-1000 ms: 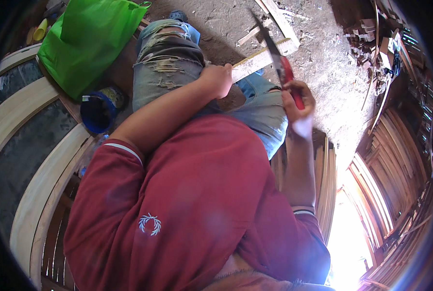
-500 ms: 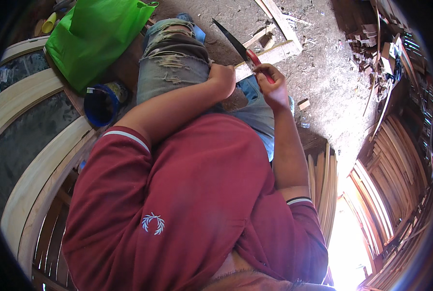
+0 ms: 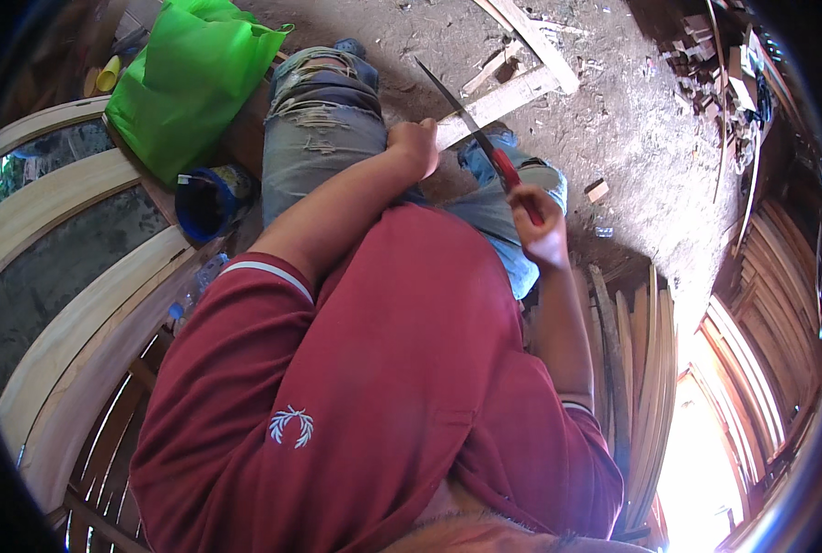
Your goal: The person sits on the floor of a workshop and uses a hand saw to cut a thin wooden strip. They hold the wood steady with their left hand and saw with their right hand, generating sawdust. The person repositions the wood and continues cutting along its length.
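Observation:
My right hand (image 3: 538,226) is wrapped round the red handle of a handsaw (image 3: 502,168), above my bent knee. Its dark, narrow blade slants away to the far left and crosses above a pale wooden board (image 3: 512,100); whether the teeth touch the wood I cannot tell. At the board's near left end, beside my other knee, my left hand (image 3: 414,147) is closed on the wood. The fingers' far side is hidden. The board's far right end meets another pale strip (image 3: 545,44) at an angle.
A bright green bag (image 3: 190,88) stands at the far left, with a dark blue bucket (image 3: 206,205) nearer. Curved wooden frame pieces (image 3: 84,318) line the left side. Wood offcuts (image 3: 701,69) lie heaped at the far right. Long strips (image 3: 646,369) stand stacked near right.
My right hand has drawn the saw back toward me and to the right, so the blade now crosses above the board. My left hand stays at the board's end.

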Demonstrator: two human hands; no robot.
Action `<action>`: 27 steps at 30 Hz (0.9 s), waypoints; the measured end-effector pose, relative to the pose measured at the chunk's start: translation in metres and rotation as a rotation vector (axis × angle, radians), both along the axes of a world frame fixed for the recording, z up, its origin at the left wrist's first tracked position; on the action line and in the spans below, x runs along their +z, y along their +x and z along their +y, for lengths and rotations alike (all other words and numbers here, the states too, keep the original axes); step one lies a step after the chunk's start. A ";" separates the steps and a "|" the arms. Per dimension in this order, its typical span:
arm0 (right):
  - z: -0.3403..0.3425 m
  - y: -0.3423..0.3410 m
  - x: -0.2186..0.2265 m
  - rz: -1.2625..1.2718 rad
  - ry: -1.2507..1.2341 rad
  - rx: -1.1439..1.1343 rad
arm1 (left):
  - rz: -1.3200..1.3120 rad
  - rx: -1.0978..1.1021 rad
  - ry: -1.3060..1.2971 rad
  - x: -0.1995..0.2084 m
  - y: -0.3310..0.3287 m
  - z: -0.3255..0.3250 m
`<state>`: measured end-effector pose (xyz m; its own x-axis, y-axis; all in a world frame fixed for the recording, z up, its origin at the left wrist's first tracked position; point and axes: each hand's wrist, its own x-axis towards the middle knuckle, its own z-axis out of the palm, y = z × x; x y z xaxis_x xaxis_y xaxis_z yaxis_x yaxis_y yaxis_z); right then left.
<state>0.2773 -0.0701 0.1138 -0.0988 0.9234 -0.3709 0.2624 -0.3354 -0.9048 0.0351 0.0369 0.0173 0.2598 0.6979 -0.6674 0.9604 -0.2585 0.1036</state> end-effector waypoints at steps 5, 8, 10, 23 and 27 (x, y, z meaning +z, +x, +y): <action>-0.022 0.012 0.032 0.067 -0.017 0.014 | -0.027 -0.051 0.022 -0.009 -0.004 -0.005; -0.013 0.018 0.026 0.085 0.001 0.045 | 0.028 -0.093 -0.027 0.004 0.002 0.002; -0.002 0.025 0.030 0.042 -0.015 0.078 | -0.018 -0.037 0.016 0.002 -0.002 0.001; 0.070 -0.004 0.082 -0.061 -0.068 0.132 | 0.044 -0.360 0.109 0.001 -0.007 0.001; 0.090 -0.035 0.110 -0.090 -0.087 0.115 | 0.000 -0.235 -0.051 0.018 -0.005 0.002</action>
